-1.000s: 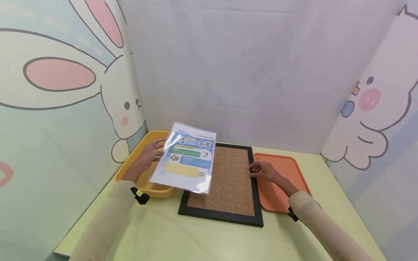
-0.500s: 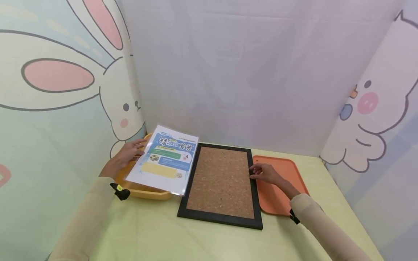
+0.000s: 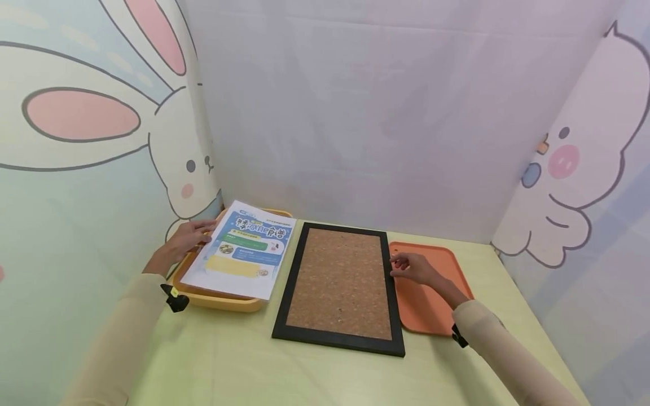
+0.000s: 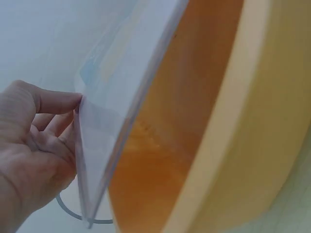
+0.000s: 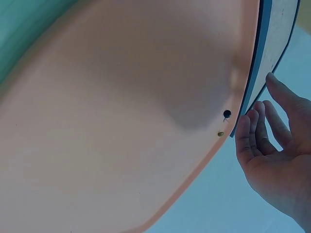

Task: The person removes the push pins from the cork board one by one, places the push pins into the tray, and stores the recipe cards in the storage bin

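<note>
My left hand [image 3: 188,239] pinches the left edge of a laminated poster [image 3: 249,237] with blue, green and yellow print. The sheet lies tilted over the yellow bin [image 3: 223,303], covering most of its opening. In the left wrist view, thumb and fingers [image 4: 58,103] bend the clear margin, and orange-brown inner walls show below. A black-framed cork board [image 3: 340,282] lies flat on the table, with bare cork. Beside its right bar hovers my right hand [image 3: 412,268], fingers loosely bent with nothing visible between them. It partly overlaps an orange tray [image 3: 431,307].
Near a corner of the tray are a small dark round spot [image 5: 227,114] and a tiny brassy one [image 5: 220,134]. The pale yellow table [image 3: 304,378] ends at a plain curtain [image 3: 365,113] behind and cartoon-printed walls at both sides.
The poster, held by my left hand, has moved left and down from above the cork board to the bin, uncovering the cork. My right hand has stayed beside the frame.
</note>
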A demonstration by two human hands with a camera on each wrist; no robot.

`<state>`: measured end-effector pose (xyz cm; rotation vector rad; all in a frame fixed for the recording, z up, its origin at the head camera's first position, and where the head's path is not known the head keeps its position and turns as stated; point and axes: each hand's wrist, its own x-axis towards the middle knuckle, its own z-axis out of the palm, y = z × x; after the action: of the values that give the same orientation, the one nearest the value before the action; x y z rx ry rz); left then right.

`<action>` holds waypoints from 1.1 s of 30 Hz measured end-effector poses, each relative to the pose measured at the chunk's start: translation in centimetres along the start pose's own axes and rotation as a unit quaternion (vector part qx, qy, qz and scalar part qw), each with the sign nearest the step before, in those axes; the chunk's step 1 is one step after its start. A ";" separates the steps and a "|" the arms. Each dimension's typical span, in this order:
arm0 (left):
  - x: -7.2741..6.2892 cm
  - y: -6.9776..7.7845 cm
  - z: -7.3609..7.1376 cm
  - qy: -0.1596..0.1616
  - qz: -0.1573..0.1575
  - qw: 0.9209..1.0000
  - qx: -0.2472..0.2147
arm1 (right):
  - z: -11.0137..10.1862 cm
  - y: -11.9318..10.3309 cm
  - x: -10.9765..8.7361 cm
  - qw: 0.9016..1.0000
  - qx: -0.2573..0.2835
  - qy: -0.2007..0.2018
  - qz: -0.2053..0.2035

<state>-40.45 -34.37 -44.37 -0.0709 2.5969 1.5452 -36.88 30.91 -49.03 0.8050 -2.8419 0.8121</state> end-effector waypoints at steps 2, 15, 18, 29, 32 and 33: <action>0.1 -0.2 0.0 0.012 -0.003 1.000 0.007 | 0.0 0.0 0.0 1.000 0.003 -0.001 0.002; 0.2 -1.8 0.6 0.106 0.051 0.992 0.052 | 0.1 0.4 -0.2 1.000 0.012 -0.003 0.013; 0.0 -2.3 0.6 0.113 0.066 0.990 0.062 | 0.1 0.4 -0.5 1.000 0.014 -0.008 0.023; -0.3 -3.2 1.6 0.136 0.052 0.987 0.070 | -0.1 0.7 -1.2 0.999 0.007 -0.006 0.035; -0.4 -3.2 1.7 0.142 0.056 0.986 0.074 | -0.1 0.8 -1.4 1.000 -0.002 -0.004 0.030; -0.4 -3.2 1.7 0.142 0.060 0.985 0.073 | -0.1 0.8 -1.5 0.999 -0.004 -0.004 0.032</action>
<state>-39.61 -34.40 -47.91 -0.1346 2.9805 1.4713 -36.02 32.28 -49.64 0.7215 -2.8900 0.8060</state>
